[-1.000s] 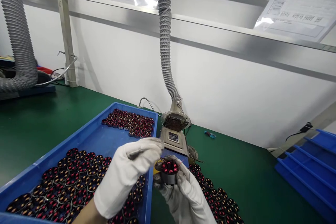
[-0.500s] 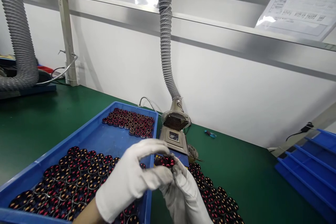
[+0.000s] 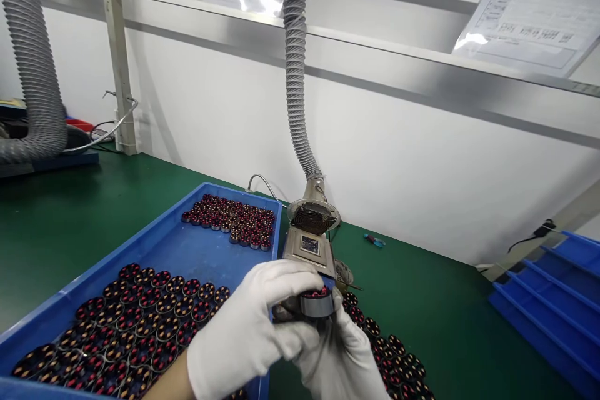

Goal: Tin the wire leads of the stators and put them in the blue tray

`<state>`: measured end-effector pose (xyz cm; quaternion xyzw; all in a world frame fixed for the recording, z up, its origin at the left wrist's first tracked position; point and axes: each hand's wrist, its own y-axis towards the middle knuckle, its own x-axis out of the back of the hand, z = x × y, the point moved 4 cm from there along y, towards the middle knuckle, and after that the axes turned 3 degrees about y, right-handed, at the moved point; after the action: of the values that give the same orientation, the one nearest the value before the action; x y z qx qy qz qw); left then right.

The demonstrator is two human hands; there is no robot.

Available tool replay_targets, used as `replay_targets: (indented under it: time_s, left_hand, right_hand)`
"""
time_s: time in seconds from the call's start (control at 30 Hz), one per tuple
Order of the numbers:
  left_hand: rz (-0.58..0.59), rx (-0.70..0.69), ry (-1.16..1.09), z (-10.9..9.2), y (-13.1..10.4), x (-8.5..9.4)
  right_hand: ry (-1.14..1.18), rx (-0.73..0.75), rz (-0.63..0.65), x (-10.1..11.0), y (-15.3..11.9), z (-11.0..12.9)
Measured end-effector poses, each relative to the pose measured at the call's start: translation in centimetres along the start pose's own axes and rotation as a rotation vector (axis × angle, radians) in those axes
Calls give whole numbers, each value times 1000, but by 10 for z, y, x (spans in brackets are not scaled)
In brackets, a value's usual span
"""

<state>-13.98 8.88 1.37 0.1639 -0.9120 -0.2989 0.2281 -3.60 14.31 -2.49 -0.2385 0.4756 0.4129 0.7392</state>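
In front of me, a grey metal-rimmed ring part (image 3: 317,305) with red coil-like pieces inside is held up between both white-gloved hands. My left hand (image 3: 255,319) curves around its left side, fingers over the top and thumb below. A dark thing (image 3: 287,311) shows between that thumb and fingers; its kind is unclear. My right hand (image 3: 344,350) grips the ring from the right and below, its fingers partly hidden behind it. Under my left wrist lies the blue tray (image 3: 187,256), with several similar rings (image 3: 140,319) packed in its near part.
Smaller round parts (image 3: 229,215) fill the tray's far end. A metal device (image 3: 309,247) stands beyond my hands, under an extraction hose (image 3: 296,75). More rings (image 3: 394,356) lie right of my hands on the green table (image 3: 450,306). Cutters (image 3: 374,240) and blue racks (image 3: 553,306) are further right.
The ring has been turned, so its grey outer side now faces me where its red inside showed before. Both hands have shifted slightly right.
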Motion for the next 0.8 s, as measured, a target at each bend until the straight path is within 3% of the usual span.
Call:
replay_targets:
  time_s: [0.17, 0.3, 0.4, 0.63, 0.8]
  left_hand:
    - [-13, -182, -16, -3, -1, 2]
    - [-24, -211, 97, -3, -1, 4]
    - [-63, -244, 97, -6, 1, 4]
    - [-52, -117, -77, -2, 5, 7]
    - [-117, -144, -146, 1, 4, 8]
  right_hand:
    - [-4, -25, -62, 2, 1, -3]
    - [61, -65, 18, -2, 2, -5]
    - [86, -76, -3, -2, 2, -6]
    - [57, -69, 20, -12, 2, -10]
    - [32, -71, 1, -15, 2, -9]
